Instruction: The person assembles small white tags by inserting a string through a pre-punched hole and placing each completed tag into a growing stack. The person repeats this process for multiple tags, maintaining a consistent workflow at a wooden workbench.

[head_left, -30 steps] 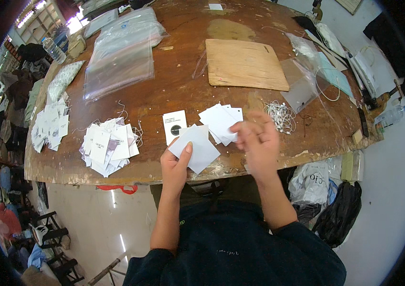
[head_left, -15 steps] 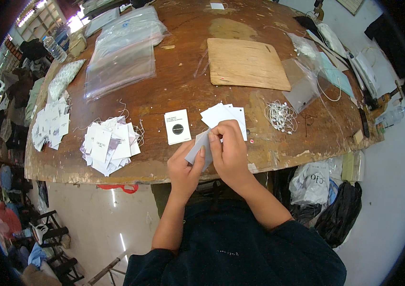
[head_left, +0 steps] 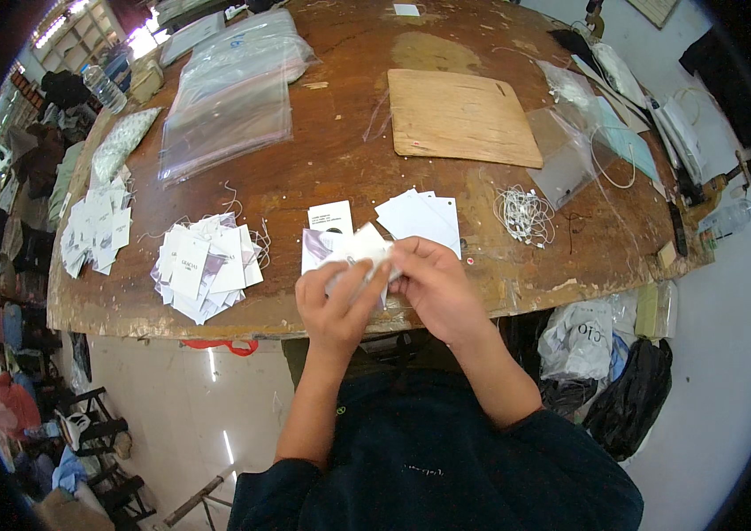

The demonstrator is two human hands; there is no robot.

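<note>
Near table's bare front edge point(head_left: 260, 330), hands point(head_left: 336, 301) hold cards point(head_left: 362, 243).

Cards point(head_left: 365, 242) in left hand point(head_left: 333, 305) and right hand point(head_left: 439, 288)

The view came from the left one of two fisheye cameras on the person's head, tipped steeply down and somewhat forward. The dark short-sleeved top point(head_left: 446, 469) lay close below, filling the lower middle, while the left hand point(head_left: 333, 303) and the right hand point(head_left: 439, 290) sat near the centre, a little farther off. Beyond them the wooden worktable point(head_left: 349, 168) ran away toward the upper edge, its near side bowed by the lens. The wide reach took in glossy floor point(head_left: 176, 416) at lower left and a pale wall point(head_left: 716, 354) at right.
</note>
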